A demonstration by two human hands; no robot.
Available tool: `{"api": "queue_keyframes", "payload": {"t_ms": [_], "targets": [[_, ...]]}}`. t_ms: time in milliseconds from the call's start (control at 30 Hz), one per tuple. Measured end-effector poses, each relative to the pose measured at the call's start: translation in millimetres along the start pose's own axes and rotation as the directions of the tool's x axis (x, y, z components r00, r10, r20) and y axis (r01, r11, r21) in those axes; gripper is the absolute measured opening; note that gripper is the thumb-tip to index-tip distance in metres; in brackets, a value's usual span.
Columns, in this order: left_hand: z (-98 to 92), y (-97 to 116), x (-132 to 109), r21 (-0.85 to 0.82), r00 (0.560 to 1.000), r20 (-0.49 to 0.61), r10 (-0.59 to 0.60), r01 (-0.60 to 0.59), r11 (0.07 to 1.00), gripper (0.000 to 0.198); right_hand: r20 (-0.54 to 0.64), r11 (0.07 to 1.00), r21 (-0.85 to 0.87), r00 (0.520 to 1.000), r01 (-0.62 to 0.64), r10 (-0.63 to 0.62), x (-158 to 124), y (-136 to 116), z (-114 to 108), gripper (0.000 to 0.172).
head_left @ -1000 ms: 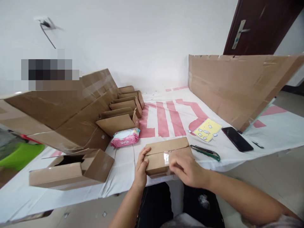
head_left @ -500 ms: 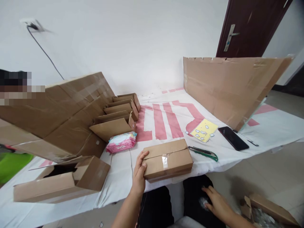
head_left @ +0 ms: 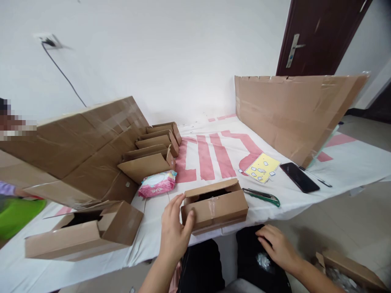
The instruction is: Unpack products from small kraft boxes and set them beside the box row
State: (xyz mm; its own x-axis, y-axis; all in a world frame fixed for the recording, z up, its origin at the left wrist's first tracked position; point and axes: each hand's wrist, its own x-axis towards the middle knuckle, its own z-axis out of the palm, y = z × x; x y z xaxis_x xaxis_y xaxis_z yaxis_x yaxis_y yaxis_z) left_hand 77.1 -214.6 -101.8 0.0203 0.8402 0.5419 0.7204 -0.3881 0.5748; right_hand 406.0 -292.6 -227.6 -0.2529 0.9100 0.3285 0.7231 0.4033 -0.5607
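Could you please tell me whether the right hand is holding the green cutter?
No, the green cutter lies on the cloth beside the box, away from the right hand.

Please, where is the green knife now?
In the head view, the green knife lies right of centre on the tablecloth, between the box at the left hand and the phone.

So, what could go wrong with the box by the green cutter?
The box sits near the edge of the table, with only the left hand on it, so a bump might knock it off.
The green cutter lies right beside it, and I can't tell whether it's retracted, so a reaching hand might get nicked.
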Motion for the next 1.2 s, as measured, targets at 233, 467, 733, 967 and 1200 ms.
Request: {"api": "queue_keyframes", "payload": {"t_ms": [233, 467, 733, 967, 1200], "targets": [[-9.8, 37, 3, 0.229, 0.951, 0.059, 0.303, -0.308, 0.923, 0.031, -0.15, 0.99, 0.051, 0.981, 0.13, -0.121, 14, -31, -13, 0.017], [-5.1, 72, 0, 0.264, 0.925, 0.079, 0.371, -0.378, 0.887, 0.014, -0.166, 0.986, 0.116, 0.981, 0.122, -0.102, 11, -43, -8, 0.017], [-4.7, 79, -7, 0.207, 0.928, 0.061, 0.368, -0.372, 0.905, 0.011, -0.097, 0.986, 0.154, 0.994, 0.056, -0.042, -1, -35, 3, 0.018], [-7.7, 82, 2, 0.145, 0.938, 0.141, 0.315, -0.335, 0.931, 0.014, -0.065, 0.985, 0.167, 0.997, 0.048, -0.037, -2, -38, 4, 0.02], [-2.2, 81, 12, 0.126, 0.94, 0.258, 0.222, -0.261, 0.957, 0.025, -0.099, 0.981, 0.182, 0.993, 0.074, -0.056, -3, -39, 5, 0.021]]}}
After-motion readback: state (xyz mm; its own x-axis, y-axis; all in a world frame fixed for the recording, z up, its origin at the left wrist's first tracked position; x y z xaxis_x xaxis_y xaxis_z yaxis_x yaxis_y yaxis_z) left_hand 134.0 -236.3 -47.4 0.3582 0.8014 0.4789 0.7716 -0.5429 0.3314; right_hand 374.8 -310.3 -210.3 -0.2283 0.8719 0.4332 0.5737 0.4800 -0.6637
